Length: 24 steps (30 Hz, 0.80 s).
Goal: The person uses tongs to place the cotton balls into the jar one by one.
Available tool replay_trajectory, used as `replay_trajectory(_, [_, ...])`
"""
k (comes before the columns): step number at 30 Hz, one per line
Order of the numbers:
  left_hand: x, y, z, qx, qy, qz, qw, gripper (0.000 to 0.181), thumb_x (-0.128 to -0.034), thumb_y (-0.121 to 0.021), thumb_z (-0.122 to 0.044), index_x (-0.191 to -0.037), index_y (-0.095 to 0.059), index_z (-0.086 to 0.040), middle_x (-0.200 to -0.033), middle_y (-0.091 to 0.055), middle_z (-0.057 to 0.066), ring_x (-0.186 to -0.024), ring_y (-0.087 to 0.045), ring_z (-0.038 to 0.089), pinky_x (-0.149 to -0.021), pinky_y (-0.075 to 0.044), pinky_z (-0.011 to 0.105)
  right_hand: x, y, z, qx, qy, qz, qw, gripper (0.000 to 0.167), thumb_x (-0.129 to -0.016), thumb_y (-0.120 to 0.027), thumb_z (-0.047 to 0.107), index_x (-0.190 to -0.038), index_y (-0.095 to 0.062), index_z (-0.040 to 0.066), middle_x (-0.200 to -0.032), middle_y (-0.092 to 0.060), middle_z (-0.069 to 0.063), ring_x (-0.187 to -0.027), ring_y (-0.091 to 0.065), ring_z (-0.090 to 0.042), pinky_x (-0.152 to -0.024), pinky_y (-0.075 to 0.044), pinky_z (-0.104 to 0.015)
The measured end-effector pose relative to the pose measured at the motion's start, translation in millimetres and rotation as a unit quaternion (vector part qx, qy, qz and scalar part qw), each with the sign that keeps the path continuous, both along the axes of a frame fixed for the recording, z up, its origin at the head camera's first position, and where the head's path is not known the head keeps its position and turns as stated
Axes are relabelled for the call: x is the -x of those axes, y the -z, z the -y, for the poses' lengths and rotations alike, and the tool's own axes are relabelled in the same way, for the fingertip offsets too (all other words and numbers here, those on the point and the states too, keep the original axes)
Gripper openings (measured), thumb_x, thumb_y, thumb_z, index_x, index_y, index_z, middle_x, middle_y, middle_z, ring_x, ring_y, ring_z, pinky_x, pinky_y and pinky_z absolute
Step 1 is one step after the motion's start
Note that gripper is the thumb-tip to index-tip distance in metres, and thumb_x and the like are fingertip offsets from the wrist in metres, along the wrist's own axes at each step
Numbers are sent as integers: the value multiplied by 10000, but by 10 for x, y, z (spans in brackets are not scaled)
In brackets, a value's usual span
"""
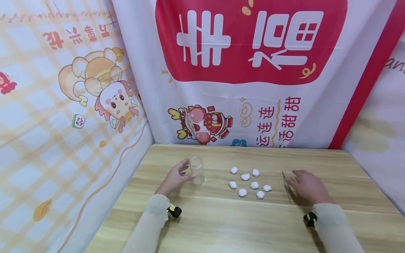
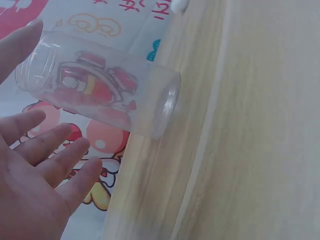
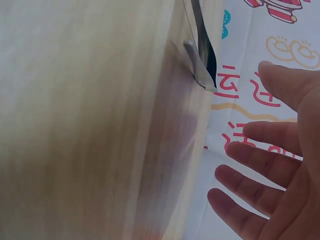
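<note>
A clear, open-topped jar [image 1: 198, 172] stands upright on the table. My left hand [image 1: 175, 178] is just left of it, the thumb near its side. In the left wrist view the fingers of this hand [image 2: 35, 180] are spread and apart from the jar [image 2: 100, 85]. On the right, my right hand [image 1: 307, 185] is beside thin metal tweezers [image 1: 286, 186]. The right wrist view shows that hand [image 3: 280, 170] with straight, spread fingers, apart from the tweezers [image 3: 202, 60]. Several white cotton balls [image 1: 245, 177] lie loosely between the hands.
The wooden table [image 1: 215, 225] meets a printed cloth backdrop [image 1: 240, 116] at its far edge. A patterned cloth wall [image 1: 79, 140] rises on the left, another pale cloth wall [image 1: 376, 140] on the right. Each wrist carries a small black camera.
</note>
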State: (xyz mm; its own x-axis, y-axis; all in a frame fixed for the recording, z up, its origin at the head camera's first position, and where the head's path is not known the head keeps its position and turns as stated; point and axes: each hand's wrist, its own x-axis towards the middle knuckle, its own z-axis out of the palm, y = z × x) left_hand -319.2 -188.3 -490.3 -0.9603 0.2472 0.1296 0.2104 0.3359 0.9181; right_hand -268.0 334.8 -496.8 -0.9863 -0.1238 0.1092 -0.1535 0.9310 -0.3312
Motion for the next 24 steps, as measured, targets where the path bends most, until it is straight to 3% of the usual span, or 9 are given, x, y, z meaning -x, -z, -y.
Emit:
replay_trajectory(6, [51,31,-6,-759,285,228,9964,766,-806,-789,-69,-1468,-405,-84,-1459,-453,133,-1313,-440,314,-1073,-357,473,41,10,12,17,63,101,9999,709,-933,-565,529,-1222,-590,-118,-1189,-602,-299,-1098,-542,-501,-906,-428,-630])
replay_trajectory(10, [77,17,-15,-943,439,445,9936,780,-809,-778,-47,-1479,-381,-83,-1459,-450,137,-1319,-431,325,-1055,-387,443,63,10,39,-41,139,411,9990,742,-920,-560,571,-1209,-603,-111,-1161,-605,-299,-1071,-554,-493,-883,-440,-628])
replay_trajectory(16, [138,38,-27,-1080,464,369,9924,773,-815,-786,-102,-1475,-385,-64,-1421,-495,134,-1294,-461,317,-1013,-437,391,130,-30,119,-21,190,652,9977,793,-894,-567,615,-1220,-587,-108,-1099,-624,-268,-1023,-574,-465,-849,-460,-618])
replay_trajectory(24, [145,211,-83,-1203,462,411,9908,722,-840,-769,-145,-1458,-406,-56,-1418,-497,148,-1305,-454,302,-1069,-370,418,143,-7,114,174,483,1100,9926,846,-878,-589,623,-1276,-528,-122,-1190,-587,-310,-1107,-522,-510,-891,-425,-648])
